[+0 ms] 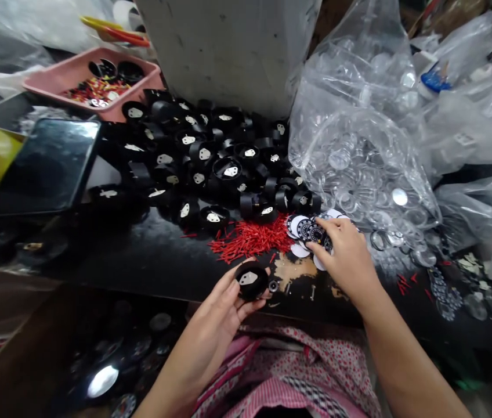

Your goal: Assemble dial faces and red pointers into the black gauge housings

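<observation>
My left hand (228,299) grips a round black plastic case (251,280) with a silvery metal plate inside it, open side up, just above the table's near edge. Farther right, my right hand (345,247) has its thumb and fingers closed about a black-and-white printed dial disc (315,232) at a small pile of such discs. White blank sides of several discs (300,249) show around the fingertips. Left of that pile lies a heap of thin red pointers (252,237). Part of the dial pile is hidden behind my right hand.
Many black cases (202,154) are heaped at the back. A pink tray (93,87) of small parts and a dark tablet-like slab (43,165) stand left. A plastic bag (359,139) of clear round covers sits right. Small screws (313,292) lie near the front edge.
</observation>
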A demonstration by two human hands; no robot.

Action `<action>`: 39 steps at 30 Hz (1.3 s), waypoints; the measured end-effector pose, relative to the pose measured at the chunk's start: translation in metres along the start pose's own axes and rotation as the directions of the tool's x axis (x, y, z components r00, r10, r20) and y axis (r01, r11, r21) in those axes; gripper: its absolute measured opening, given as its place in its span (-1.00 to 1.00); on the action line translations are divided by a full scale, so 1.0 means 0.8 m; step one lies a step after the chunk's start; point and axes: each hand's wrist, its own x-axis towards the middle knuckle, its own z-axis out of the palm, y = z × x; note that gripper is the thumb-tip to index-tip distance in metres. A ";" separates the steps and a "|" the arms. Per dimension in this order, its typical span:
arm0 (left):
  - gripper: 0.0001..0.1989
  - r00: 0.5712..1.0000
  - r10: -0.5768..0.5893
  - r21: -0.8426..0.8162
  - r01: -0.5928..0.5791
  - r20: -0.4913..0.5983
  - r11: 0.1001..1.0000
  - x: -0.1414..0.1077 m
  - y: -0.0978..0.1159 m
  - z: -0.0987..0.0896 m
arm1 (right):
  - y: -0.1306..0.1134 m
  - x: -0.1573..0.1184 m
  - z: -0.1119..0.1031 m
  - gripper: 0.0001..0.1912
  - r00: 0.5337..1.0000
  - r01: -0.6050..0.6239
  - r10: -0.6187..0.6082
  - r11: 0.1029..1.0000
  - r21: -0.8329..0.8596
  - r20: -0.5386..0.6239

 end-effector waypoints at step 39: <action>-0.72 0.984 0.178 0.437 -0.171 0.026 0.883 -0.006 -0.020 0.012 | -0.072 -0.045 0.003 -0.87 0.947 -0.168 -0.044 0.774 0.610 0.317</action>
